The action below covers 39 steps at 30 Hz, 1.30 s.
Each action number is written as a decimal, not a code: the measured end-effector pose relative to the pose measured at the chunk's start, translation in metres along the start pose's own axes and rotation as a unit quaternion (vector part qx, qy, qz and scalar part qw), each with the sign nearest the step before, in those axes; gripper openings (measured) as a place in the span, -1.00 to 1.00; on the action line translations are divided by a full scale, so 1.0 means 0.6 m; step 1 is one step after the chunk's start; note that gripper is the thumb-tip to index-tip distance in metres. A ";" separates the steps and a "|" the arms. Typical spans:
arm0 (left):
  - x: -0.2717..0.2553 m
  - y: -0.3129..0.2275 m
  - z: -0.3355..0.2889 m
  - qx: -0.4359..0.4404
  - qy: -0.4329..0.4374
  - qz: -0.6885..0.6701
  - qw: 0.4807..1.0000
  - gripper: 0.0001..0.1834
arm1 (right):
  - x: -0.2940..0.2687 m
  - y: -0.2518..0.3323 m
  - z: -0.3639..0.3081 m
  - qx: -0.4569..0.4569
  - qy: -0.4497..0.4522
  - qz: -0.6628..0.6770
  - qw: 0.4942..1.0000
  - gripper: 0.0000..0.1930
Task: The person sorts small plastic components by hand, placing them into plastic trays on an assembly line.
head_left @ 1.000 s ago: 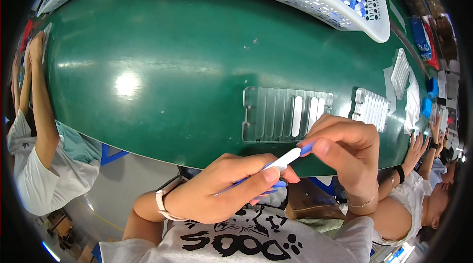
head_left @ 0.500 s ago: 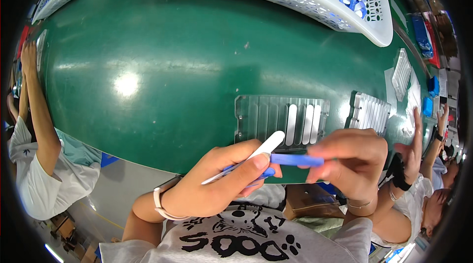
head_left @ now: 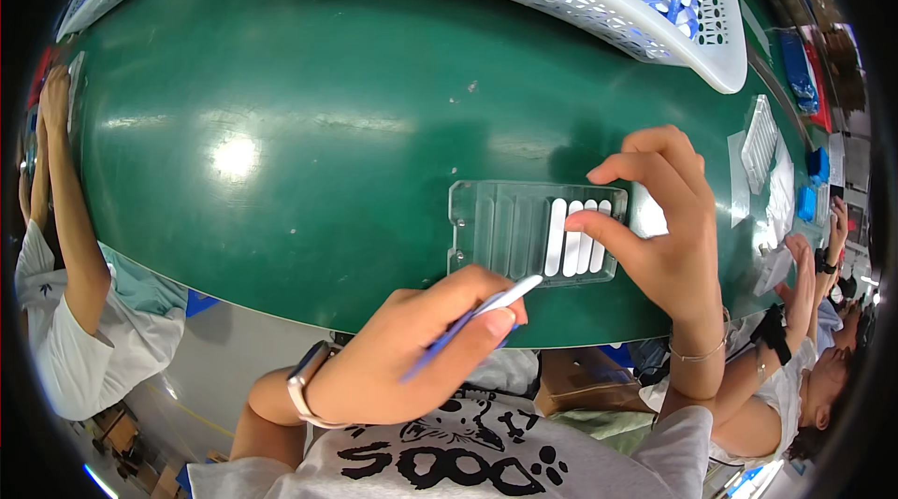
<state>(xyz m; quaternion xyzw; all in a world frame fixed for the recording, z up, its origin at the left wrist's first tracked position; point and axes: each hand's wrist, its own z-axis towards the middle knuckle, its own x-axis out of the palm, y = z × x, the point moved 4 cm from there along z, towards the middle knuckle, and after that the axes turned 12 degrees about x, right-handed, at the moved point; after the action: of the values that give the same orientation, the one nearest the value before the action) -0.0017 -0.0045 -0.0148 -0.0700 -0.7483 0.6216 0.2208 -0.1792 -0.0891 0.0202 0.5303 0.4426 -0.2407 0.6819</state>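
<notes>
On the green table (head_left: 327, 125), to the right, a crumpled white sheet (head_left: 782, 195) lies beside another tray (head_left: 760, 139). The right hand (head_left: 659, 232), loosely spread and visibly empty, hides part of 4 white strips (head_left: 555, 242) in the clear tray (head_left: 502, 232). The left hand (head_left: 412, 340) grips blue and white strips (head_left: 514, 293). A perforated basket (head_left: 725, 71) holds many more.

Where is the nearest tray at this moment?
In the head view, the tray lies right of centre on the table, partly behind the right hand and just beyond the left hand.
</notes>
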 end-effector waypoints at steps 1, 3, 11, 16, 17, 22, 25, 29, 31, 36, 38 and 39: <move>0.001 -0.001 0.002 0.000 -0.002 0.001 1.000 -0.81 | -0.003 0.006 -0.004 0.023 -0.020 -0.012 0.999 -0.68; 0.004 -0.011 0.006 0.056 0.019 0.138 0.989 -0.85 | 0.000 0.019 -0.021 0.016 0.006 0.093 0.996 -0.64; 0.002 -0.015 0.002 0.063 0.078 0.050 0.994 -0.85 | 0.005 0.030 -0.044 -0.098 0.070 0.243 0.962 -0.76; -0.006 -0.015 0.002 0.069 0.045 0.016 0.996 -0.88 | -0.004 0.031 -0.041 -0.244 0.002 0.184 0.952 -0.79; -0.007 -0.012 0.002 0.062 0.026 0.009 0.998 -0.88 | -0.005 0.034 -0.041 -0.262 -0.003 0.169 0.950 -0.79; -0.011 -0.010 -0.001 0.051 -0.028 0.027 0.998 -0.90 | -0.002 0.025 -0.035 -0.170 0.027 0.227 0.959 -0.75; -0.012 -0.009 -0.002 0.043 -0.050 0.025 0.998 -0.90 | -0.001 0.004 -0.033 -0.113 0.053 0.298 0.946 -0.71; -0.012 -0.014 0.002 0.019 -0.026 0.063 0.998 -0.86 | 0.000 0.009 -0.033 -0.080 0.094 0.356 0.926 -0.75; -0.014 -0.017 0.000 0.022 -0.022 0.070 0.997 -0.87 | 0.005 0.011 -0.031 -0.068 0.107 0.359 0.925 -0.76; -0.016 -0.020 0.000 0.034 -0.018 0.068 0.997 -0.87 | 0.008 0.009 -0.023 -0.085 0.122 0.357 0.922 -0.81; -0.016 -0.019 -0.001 0.024 -0.017 0.054 0.998 -0.87 | 0.008 0.010 -0.020 -0.103 0.131 0.356 0.919 -0.84; -0.015 -0.017 -0.002 0.024 -0.016 0.053 0.998 -0.87 | 0.000 0.006 -0.016 -0.081 0.079 0.344 0.932 -0.85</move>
<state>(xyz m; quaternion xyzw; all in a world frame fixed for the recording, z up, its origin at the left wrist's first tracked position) 0.0088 -0.0089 -0.0073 -0.0942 -0.7317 0.6516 0.1766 -0.1798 -0.0788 0.0215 0.6106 0.3032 0.0880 0.7262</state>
